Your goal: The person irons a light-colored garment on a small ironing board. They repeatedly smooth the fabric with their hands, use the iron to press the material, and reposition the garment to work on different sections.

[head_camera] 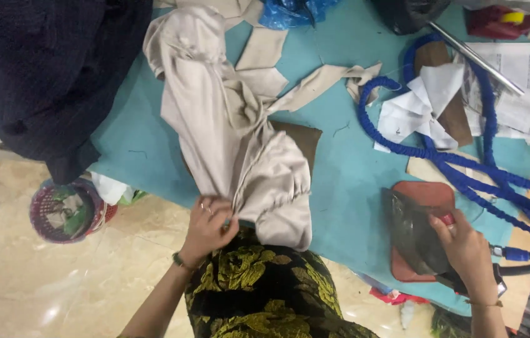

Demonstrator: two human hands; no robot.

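1. My left hand [207,224] pinches the hem of the beige garment [234,138], which is draped over the teal tabletop [346,181].
2. Right of the garment, my right hand [465,250] grips the iron [418,235], beside the blue hose [465,169].

A teal table [346,181] carries a beige garment [227,131], a blue hose [465,169], white paper scraps [424,103], and what looks like an iron [418,235] on a red pad [428,194].
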